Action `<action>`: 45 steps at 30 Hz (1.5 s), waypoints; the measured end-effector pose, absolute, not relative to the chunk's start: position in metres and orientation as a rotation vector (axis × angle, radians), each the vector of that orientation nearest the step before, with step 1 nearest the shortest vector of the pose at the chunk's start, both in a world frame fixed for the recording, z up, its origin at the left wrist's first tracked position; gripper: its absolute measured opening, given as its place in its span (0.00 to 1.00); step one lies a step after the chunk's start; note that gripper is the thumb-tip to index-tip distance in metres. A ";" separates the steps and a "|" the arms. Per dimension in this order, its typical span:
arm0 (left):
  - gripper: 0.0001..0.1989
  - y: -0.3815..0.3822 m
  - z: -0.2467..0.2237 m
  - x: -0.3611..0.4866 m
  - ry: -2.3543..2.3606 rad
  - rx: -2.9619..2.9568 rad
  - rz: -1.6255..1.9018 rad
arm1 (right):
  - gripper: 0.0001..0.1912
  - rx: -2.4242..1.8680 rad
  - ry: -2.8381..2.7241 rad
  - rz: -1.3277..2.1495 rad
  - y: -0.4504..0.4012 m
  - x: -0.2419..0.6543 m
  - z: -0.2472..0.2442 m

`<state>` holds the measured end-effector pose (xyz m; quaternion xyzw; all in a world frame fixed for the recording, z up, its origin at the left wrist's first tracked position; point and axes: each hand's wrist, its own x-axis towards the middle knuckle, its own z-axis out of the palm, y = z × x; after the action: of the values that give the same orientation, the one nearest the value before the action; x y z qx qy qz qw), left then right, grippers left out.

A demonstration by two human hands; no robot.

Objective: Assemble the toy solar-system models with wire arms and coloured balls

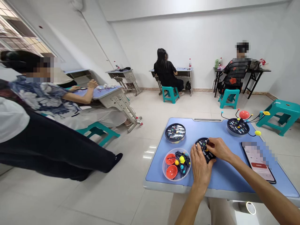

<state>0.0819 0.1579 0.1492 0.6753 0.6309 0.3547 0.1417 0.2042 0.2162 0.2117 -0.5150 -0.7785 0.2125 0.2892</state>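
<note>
My left hand (201,161) is wrapped over the left and near rim of a round black base (204,144) with printed labels, steadying it on the desk. Above the middle of that base my right hand (218,148) has its fingers pinched together; a small dark part shows at the fingertips, too hidden to name. Left of my hands stands a clear round tub (164,171) holding red half-shells (172,171), dark rods, and yellow and blue balls. Behind the tub lies a black round disc (175,132). A planet model (238,126) with a red ball and curved arms stands at the far right.
A phone (258,162) lies right of my arms on the blue desk (225,175). A green stool (278,114) stands beyond the desk's right side. Other people sit at desks ahead and left; a person in dark trousers (53,143) stands at left.
</note>
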 end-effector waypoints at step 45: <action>0.43 0.154 0.163 0.085 1.819 1.888 0.913 | 0.10 -1.505 -2.276 0.329 0.218 0.211 0.171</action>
<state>0.0846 0.1535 0.1628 0.6688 0.6443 0.3233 0.1816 0.2107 0.2179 0.1713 -0.5370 -0.8122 0.1174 0.1954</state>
